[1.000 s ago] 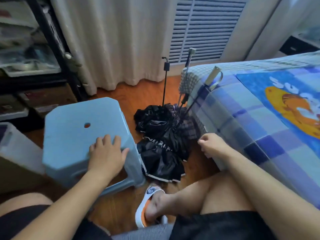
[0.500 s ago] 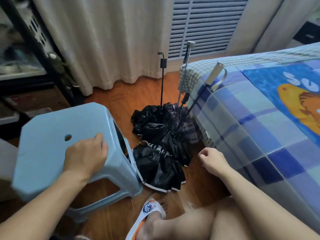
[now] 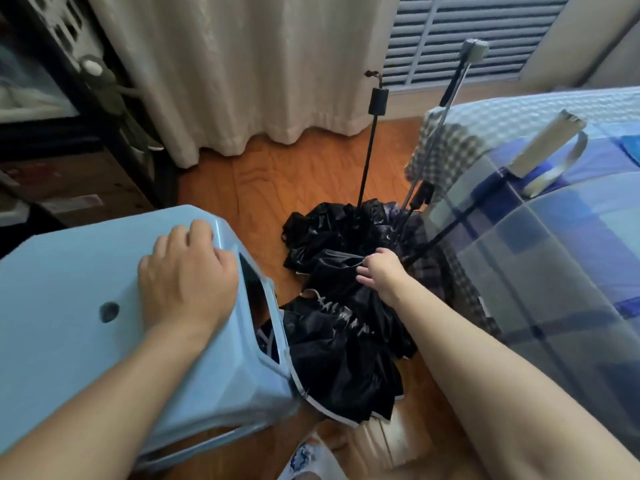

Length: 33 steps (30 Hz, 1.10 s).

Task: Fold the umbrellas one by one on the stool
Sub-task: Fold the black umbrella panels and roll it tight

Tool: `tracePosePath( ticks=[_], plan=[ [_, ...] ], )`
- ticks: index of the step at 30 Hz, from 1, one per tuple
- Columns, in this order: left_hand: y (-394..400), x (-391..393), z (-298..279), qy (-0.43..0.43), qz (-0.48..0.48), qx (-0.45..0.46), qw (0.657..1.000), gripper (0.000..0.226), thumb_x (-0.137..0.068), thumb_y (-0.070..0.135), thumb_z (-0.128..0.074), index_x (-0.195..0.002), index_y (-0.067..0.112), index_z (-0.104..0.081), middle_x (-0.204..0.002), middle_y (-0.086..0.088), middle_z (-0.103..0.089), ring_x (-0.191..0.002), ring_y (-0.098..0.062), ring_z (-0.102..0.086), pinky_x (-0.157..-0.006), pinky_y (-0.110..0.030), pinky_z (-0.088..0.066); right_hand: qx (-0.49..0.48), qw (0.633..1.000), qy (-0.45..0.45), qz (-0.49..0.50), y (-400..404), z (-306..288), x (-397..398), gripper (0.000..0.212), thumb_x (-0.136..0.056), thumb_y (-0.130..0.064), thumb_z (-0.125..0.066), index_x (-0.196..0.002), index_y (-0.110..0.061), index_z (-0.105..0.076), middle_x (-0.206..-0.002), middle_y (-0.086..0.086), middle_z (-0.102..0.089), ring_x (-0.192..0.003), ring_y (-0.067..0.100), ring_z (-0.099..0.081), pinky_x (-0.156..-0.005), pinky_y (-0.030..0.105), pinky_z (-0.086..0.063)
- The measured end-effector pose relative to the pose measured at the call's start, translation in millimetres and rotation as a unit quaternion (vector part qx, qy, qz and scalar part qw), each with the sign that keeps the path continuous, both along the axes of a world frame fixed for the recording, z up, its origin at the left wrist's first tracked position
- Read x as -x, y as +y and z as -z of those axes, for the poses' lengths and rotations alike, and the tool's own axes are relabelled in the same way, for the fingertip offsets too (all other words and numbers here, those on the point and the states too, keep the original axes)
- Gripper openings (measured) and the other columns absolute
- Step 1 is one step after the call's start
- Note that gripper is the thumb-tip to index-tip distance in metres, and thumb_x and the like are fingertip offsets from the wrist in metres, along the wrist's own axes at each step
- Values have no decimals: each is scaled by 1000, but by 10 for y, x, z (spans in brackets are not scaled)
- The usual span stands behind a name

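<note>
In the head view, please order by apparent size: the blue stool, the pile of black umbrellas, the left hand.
1. Blue stool, though it is nearest the camera.
2. Pile of black umbrellas.
3. Left hand.

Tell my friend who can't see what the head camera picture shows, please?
A person's right hand reaches into a heap of black umbrellas on a wooden floor, while the left hand rests on top of a light blue stool. The umbrella handles lean up against a blue checked bed.
</note>
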<state>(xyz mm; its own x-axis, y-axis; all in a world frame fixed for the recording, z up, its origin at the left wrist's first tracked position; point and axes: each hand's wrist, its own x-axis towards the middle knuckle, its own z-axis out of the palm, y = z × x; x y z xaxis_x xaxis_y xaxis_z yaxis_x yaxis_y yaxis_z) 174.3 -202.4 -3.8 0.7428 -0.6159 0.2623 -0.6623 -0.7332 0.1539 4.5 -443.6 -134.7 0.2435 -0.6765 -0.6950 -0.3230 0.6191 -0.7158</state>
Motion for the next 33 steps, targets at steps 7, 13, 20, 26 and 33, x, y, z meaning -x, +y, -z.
tracePosePath(
  ticks=[7,13,20,26,33],
  plan=[
    [-39,-55,51,-14,7,0,1000,18,-83,22,-42,-94,11,-51,-89,-18,-55,-84,-41,-51,-70,-50,-40,-21,996,49,73,-583,621,-294,48,-104,-2,-31,-151,-4,-36,-153,14,-42,-103,25,-64,-73,35,-57],
    [-44,-56,86,-3,-13,13,1000,26,-81,21,-45,-100,8,-57,-107,-22,-52,-97,-42,-47,-82,-55,-38,-16,985,68,155,-677,769,-270,52,-100,0,-24,-150,-11,-37,-149,14,-48,-73,21,-75,-49,29,-59],
    [-32,-44,63,6,-12,13,1000,29,-81,22,-44,-101,7,-60,-108,-20,-53,-100,-42,-47,-86,-56,-40,20,992,62,108,-456,426,-172,46,-107,-19,-49,-151,-19,-36,-127,10,-54,-66,21,-64,-53,31,-58],
    [-22,-34,37,0,-7,16,1000,25,-83,20,-48,-100,7,-60,-107,-21,-55,-100,-42,-48,-84,-55,-41,59,994,82,44,-373,252,-11,33,-111,-28,-40,-138,-11,-47,-97,6,-58,-76,27,-71,-72,38,-63],
    [-5,-28,32,-2,-12,3,1000,19,-84,19,-53,-98,8,-60,-105,-19,-55,-98,-41,-48,-83,-53,-41,129,988,76,40,-257,108,39,34,-110,-26,-40,-140,-13,-47,-100,9,-64,-63,20,-58,-63,35,-57]
  ],
)
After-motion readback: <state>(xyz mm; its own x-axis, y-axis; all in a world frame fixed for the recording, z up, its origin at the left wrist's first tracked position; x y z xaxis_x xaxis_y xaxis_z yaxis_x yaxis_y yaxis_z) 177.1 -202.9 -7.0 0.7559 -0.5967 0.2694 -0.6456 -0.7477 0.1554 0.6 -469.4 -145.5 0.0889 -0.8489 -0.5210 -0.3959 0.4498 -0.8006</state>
